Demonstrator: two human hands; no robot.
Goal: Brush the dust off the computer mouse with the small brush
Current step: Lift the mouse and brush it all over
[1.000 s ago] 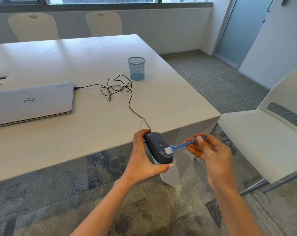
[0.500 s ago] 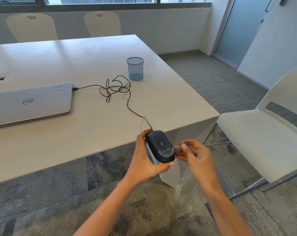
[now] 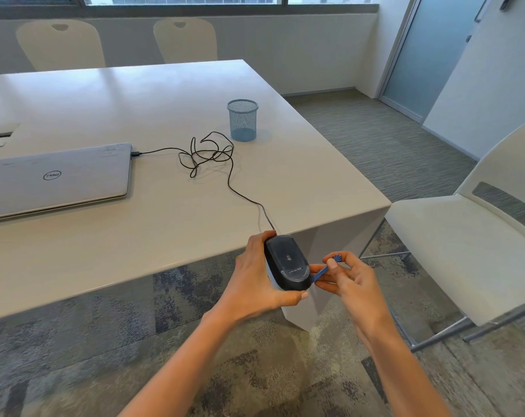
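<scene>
Two hands: both are raised in front of the near corner of the table, off its edge and above the carpet, each holding something.
Left hand (image 3: 256, 276): wrapped around the mouse from its left side, fingers over the far end and thumb under the near end, gripping it firmly.
Right hand (image 3: 350, 279): closed in a pinch on the brush, thumb on top of the handle and fingers curled beneath it.
Mouse (image 3: 286, 263): dark grey, held in the air just off the table's near corner, turned so its flat underside with a small label faces up toward the camera.
Mouse axis: the long axis runs from far-left to near-right, the corded end pointing away toward the table and the rounded end pointing near.
Brush (image 3: 322, 272): small and blue, its handle slanting from upper right at the fingertips down-left to the mouse's near right edge; the bristle end is hidden behind the mouse, so whether it touches cannot be told.
Cord (image 3: 234, 188): black, leaving the far end of the mouse, crossing the tabletop, looping into a loose tangle and plugging into the laptop's right side.
Laptop (image 3: 55, 180): silver, shut, lying flat at the left.
Mesh cup (image 3: 242, 120): blue, upright, just beyond the tangle.
Table (image 3: 149, 109): pale and broad.
Chair (image 3: 465, 233): white, to the right of the table corner.
</scene>
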